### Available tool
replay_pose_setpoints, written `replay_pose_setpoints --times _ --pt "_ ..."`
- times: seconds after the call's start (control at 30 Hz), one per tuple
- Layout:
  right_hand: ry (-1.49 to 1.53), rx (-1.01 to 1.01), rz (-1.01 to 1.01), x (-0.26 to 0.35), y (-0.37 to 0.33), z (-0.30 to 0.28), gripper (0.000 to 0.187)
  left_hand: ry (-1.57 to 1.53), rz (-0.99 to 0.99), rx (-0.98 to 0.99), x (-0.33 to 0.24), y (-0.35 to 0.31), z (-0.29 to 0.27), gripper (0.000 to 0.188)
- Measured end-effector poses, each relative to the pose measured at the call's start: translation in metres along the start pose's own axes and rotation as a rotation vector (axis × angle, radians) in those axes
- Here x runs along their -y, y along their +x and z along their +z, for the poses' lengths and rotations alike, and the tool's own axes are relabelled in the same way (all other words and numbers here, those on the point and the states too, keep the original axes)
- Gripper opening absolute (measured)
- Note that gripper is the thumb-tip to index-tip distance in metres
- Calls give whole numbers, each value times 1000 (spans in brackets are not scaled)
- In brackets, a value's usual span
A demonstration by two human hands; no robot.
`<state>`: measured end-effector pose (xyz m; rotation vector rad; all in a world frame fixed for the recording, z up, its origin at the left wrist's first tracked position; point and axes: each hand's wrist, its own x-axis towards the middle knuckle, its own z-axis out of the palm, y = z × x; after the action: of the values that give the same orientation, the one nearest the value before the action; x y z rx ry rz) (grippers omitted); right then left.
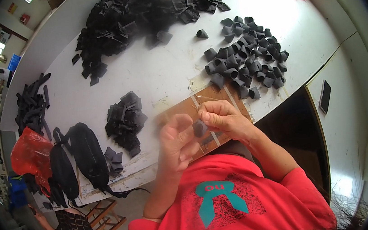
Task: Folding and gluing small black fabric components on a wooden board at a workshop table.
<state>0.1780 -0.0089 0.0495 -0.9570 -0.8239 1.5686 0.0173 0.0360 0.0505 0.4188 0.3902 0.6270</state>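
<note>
A small grey piece point(200, 129) lies between left hand point(177, 139) and right hand point(224, 118) — right grip pinching its upper edge, left grip blurred, hold unclear — long axis indistinct.

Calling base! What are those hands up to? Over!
Right hand at small grey piece, seemingly pinching. Left hand beside it, grip blurred. Brown board below; hands partly hide piece.
</note>
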Motion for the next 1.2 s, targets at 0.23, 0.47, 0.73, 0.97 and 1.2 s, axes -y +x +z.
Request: replay_pose_setpoints --times 0.23,0.47,0.73,0.97,1.2 --pt "-164 -6 -34 17 4 -1 28 471 336 -133 3 6 5 24" --pt "-743 -362 -610 11 -10 12 30 1309 842 147 -10 14 14 22" --pt "-1239 -433 -928 19 -9 29 28 390 693 -109 0 6 26 8" --pt "-1174 -404 -969 -6 -3 11 23 530 683 -166 12 1 6 9" --pt "-1189 -317 -914 8 -5 12 26 1294 773 70 -14 12 17 13"
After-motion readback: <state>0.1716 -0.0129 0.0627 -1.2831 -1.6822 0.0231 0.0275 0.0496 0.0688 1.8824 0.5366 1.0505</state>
